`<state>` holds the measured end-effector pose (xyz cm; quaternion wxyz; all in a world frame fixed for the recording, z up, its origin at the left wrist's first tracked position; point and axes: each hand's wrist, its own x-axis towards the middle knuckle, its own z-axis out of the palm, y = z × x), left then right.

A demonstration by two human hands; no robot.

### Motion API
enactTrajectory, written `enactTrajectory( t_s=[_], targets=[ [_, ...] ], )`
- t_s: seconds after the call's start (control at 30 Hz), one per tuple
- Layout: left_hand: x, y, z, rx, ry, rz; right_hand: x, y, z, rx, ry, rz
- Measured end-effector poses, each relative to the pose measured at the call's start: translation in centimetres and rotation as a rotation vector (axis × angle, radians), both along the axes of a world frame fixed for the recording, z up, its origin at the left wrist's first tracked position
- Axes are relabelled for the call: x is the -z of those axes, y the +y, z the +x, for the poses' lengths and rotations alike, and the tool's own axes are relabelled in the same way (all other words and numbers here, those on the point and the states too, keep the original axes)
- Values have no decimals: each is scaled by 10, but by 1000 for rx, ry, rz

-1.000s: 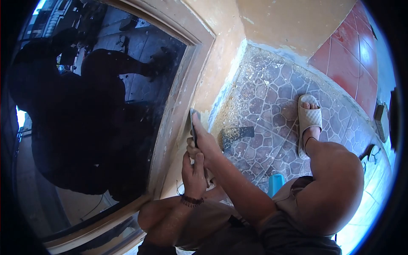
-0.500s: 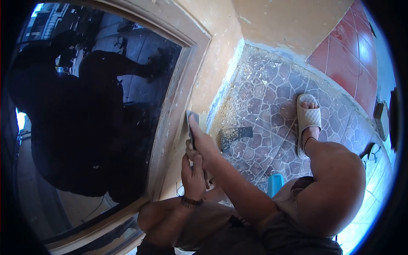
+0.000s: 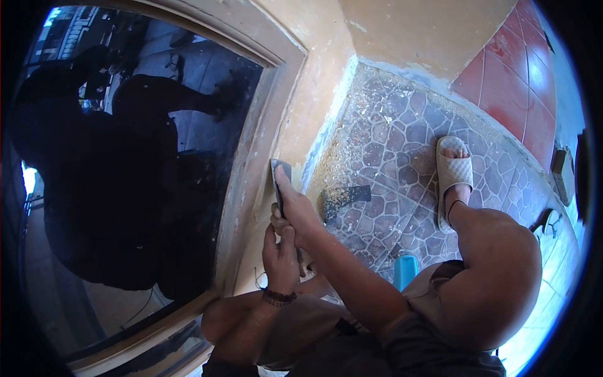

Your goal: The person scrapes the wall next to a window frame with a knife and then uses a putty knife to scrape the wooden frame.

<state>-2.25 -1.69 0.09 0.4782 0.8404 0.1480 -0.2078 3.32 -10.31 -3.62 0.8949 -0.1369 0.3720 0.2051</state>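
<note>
Head cam: right hand [image 3: 298, 215] wrapped around a scraper [image 3: 286, 168], by the wall [image 3: 317, 100] just right of the window frame [image 3: 260, 119]. Left hand [image 3: 281, 262] is curled against the right one, can't really tell if it's gripping the scraper too. Dusty black scrap [image 3: 359, 193] on the floor [image 3: 392, 166], farther right.

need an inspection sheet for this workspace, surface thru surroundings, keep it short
surface: stone-patterned floor, pale flakes scattered, thickest along the wall
job's things: flat-bladed tool beside the worn frame; contact unclear
clutter: dark flat piece with flakes on it; light-blue object by the leg
hands: right hand grips the tool; left hand touches the right near its wrist
cables: none certain; thin strand low by the wall, too small to tell
surroundings: dark reflective glass, red tiles
</note>
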Motion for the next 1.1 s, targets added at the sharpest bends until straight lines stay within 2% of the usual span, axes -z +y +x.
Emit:
enactTrajectory(
  t_s=[0.07, 0.2, 0.3, 0.43, 0.47, 0.6, 0.7, 0.8, 0.9, 0.97, 1.03, 1.1],
  targets=[
    [-16, -12, 7, -25, 131, 18, -4, -8, 1, -8, 16, -11],
    [-18, -23, 36, 55, 73, -48, -4, -23, 26, 119, -9, 84],
    [-26, -29, 32, 38, 78, -41, -2, -21, 23, 124, -29, 84],
    [1, -3, 5, 38, -52, -18, -5, -4, -2, -20, -1, 29],
    [3, -1, 6, 39, -39, -19, -2, -1, 2, 19, 14, -60],
    [-29, -32, 40, 58, 91, 0, -12, -29, 28, 141, 26, 47],
    [-30, -34, 39, 60, 68, -21, -11, -28, 28, 140, -14, 42],
    [-17, -10, 13, 41, 31, 46, -11, -10, 8, 9, -1, -55],
    [4, 3, -10, 45, -245, 4, 1, 2, -6, -59, -14, -21],
    [2, 3, -3, 15, -52, 35, 2, -2, -2, -57, 3, -40],
    [-15, -19, 22, 44, 83, 79, 0, -14, 11, 70, -10, 17],
    [-26, -30, 29, 39, 90, 24, -3, -20, 21, 124, -18, 75]
  ],
)
